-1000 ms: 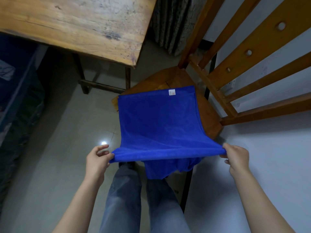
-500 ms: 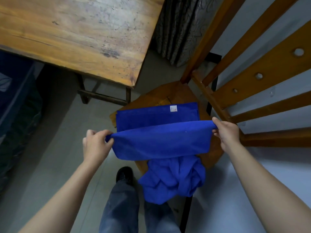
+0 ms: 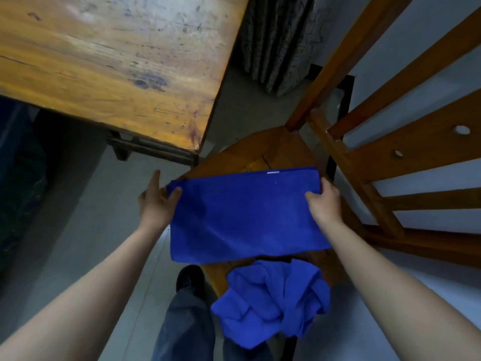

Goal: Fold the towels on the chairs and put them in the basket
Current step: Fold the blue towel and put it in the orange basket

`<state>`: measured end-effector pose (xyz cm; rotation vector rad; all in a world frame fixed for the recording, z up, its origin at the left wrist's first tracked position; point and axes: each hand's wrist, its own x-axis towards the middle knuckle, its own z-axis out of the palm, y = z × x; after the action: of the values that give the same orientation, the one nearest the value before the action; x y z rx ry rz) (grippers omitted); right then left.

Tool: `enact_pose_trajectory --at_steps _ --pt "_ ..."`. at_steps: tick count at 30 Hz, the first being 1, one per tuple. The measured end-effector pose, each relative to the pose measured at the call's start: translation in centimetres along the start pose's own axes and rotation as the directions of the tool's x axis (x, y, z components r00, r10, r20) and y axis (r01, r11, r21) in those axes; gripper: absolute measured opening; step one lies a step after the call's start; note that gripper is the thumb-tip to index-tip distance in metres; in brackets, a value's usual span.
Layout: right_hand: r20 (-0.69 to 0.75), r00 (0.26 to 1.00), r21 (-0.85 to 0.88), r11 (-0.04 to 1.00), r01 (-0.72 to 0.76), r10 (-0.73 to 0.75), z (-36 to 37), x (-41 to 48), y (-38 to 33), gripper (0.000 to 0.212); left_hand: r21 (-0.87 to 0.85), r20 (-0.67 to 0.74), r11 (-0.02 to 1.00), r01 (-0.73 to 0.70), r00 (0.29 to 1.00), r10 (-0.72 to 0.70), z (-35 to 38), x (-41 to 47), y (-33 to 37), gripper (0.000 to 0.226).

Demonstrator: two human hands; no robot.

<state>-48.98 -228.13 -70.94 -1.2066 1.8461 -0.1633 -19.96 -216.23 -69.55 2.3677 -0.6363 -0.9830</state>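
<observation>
Pinching folded towel (image 3: pixel 244 217) on chair (image 3: pixel 273 149): left hand (image 3: pixel 156 201) far-left cnr, right hand (image 3: pixel 325 201) far-right cnr.

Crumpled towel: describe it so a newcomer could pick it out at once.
Find the wooden chair right of the table. The crumpled towel hangs off the near edge of its seat. Unlike the flat towel beyond it, it is a bunched blue heap.

The folded towel (image 3: pixel 244 217) is blue cloth, matt, with a fine short nap. The crumpled towel (image 3: pixel 273 303) is the same matt blue cloth. The chair (image 3: pixel 273 149) is smooth varnished wood with a slight sheen. The table top (image 3: pixel 104 61) is wood with a worn, scratched, stained finish. The floor (image 3: pixel 91 204) is smooth and pale. The trouser leg (image 3: pixel 187 329) is denim.
</observation>
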Motion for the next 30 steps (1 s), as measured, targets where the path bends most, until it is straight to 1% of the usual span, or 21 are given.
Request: enact_pose_trajectory --at_steps 1,2,3,5,6,7,8,10,11,14,16,18,19,21,22,23,24,26,27,28,30 --pt "0.023 0.997 -0.162 0.984 0.079 -0.077 0.7 -1.0 0.7 0.055 0.209 0.036 0.976 -0.059 0.998 0.053 1.1 -0.7 -0.6 0.067" --pt "0.060 0.980 -0.316 0.928 0.200 -0.190 1.4 -2.3 1.4 0.054 0.381 0.071 0.915 -0.134 0.991 0.115 2.1 -1.8 -1.4 0.071" --pt "0.118 0.943 -0.460 0.824 0.331 -0.312 2.0 -3.8 1.9 0.052 0.509 0.126 0.832 -0.220 0.975 0.181 2.9 -3.2 -2.0 0.073" --pt "0.222 0.839 -0.630 0.584 0.512 -0.496 2.9 -5.8 2.8 0.052 0.630 0.271 0.659 -0.411 0.912 0.309 4.5 -5.8 -3.0 0.076" --pt "0.248 0.809 -0.663 0.516 0.543 -0.533 3.4 -6.3 3.4 0.053 0.628 0.330 0.611 -0.481 0.876 0.351 5.3 -6.9 -3.5 0.078" --pt "0.275 0.801 -0.689 0.473 0.550 -0.531 3.7 -6.5 3.9 0.057 0.634 0.357 0.583 -0.508 0.861 0.362 6.0 -7.6 -4.2 0.080" --pt "0.336 0.830 -0.706 0.465 0.534 -0.445 3.9 -6.7 4.2 0.061 0.653 0.392 0.583 -0.483 0.875 0.284 6.3 -7.8 -4.6 0.082" --pt "0.420 0.852 -0.729 0.443 0.521 -0.311 4.1 -5.9 6.1 0.068 0.714 0.388 0.563 -0.415 0.905 0.176 6.5 -7.1 -6.2 0.077" --pt "0.440 0.849 -0.736 0.424 0.528 -0.292 4.0 -5.3 7.0 0.068 0.738 0.391 0.533 -0.415 0.906 0.164 6.4 -6.4 -6.7 0.074" --pt "0.498 0.820 -0.757 0.319 0.570 -0.283 3.5 -4.2 7.7 0.068 0.782 0.462 0.414 -0.467 0.879 0.119 5.7 -5.0 -7.2 0.087" --pt "0.505 0.823 -0.759 0.321 0.566 -0.258 3.5 -4.4 7.4 0.069 0.779 0.478 0.411 -0.473 0.873 0.100 5.1 -4.9 -6.8 0.088" --pt "0.450 0.847 -0.777 0.344 0.527 -0.282 3.7 -5.1 7.5 0.071 0.764 0.482 0.430 -0.480 0.869 0.114 5.0 -5.5 -5.6 0.091" --pt "0.422 0.855 -0.780 0.360 0.512 -0.303 3.8 -5.4 7.6 0.072 0.754 0.496 0.405 -0.518 0.852 0.165 5.1 -6.0 -5.0 0.088" --pt "0.431 0.857 -0.781 0.359 0.511 -0.282 3.5 -5.7 7.8 0.073 0.706 0.545 0.362 -0.608 0.794 0.270 5.6 -6.7 -4.5 0.072" --pt "0.446 0.854 -0.780 0.353 0.517 -0.266 3.3 -5.7 7.8 0.073 0.709 0.579 0.324 -0.626 0.780 0.240 5.8 -6.9 -4.5 0.069" --pt "0.440 0.859 -0.773 0.375 0.511 -0.263 3.1 -5.8 7.7 0.073 0.715 0.578 0.319 -0.622 0.782 0.232 6.0 -6.9 -5.3 0.070" --pt "0.395 0.875 -0.766 0.424 0.482 -0.281 2.9 -6.0 7.6 0.073 0.740 0.555 0.328 -0.587 0.809 0.194 6.2 -6.9 -6.2 0.072" --pt "0.158 0.934 -0.722 0.609 0.330 -0.319 2.2 -6.4 7.4 0.072 0.759 0.514 0.372 -0.535 0.842 0.162 6.4 -7.0 -6.9 0.074" --pt "0.017 0.962 -0.650 0.728 0.218 -0.273 1.7 -6.4 7.5 0.073 0.759 0.493 0.394 -0.519 0.853 0.172 6.3 -7.2 -6.8 0.076" --pt "-0.085 0.981 -0.546 0.831 0.102 -0.177 1.3 -6.2 7.5 0.074 0.757 0.463 0.438 -0.484 0.871 0.162 6.0 -7.6 -6.6 0.077" --pt "-0.148 0.987 -0.312 0.945 -0.101 0.057 0.6 -5.1 7.5 0.076 0.752 0.372 0.562 -0.345 0.926 0.071 5.3 -7.9 -6.6 0.080"
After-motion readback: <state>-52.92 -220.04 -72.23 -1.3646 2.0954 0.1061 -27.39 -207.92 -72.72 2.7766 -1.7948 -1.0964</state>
